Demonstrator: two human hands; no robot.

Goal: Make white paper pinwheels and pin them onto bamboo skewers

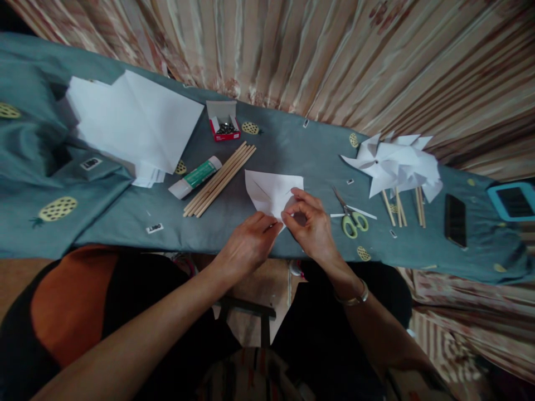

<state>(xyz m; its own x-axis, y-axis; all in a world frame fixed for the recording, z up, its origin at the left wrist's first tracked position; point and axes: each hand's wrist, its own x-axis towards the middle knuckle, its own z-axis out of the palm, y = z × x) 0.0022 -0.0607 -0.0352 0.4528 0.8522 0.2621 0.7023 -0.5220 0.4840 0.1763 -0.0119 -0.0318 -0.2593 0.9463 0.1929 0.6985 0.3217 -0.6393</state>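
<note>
A white sheet of paper (273,188) with slits cut into it lies at the table's front edge. My left hand (252,236) pinches its near left side, fingers closed together. From the other side my right hand (311,225), a bracelet on its wrist, grips the near right part between thumb and fingers. The two hands nearly meet at the paper's near corner, and the fingers hide that part. Scissors (353,220) with green handles rest right of my right hand, on a thin white paper strip. Left of the paper are several wooden sticks (220,181).
A glue stick (195,177) lies beside the sticks, with a red box (224,129) of small metal pins behind. White paper sheets (137,120) are spread at left. Several paper pinwheels (397,161) on sticks, a phone (455,220) and a blue-framed device (512,200) lie at right.
</note>
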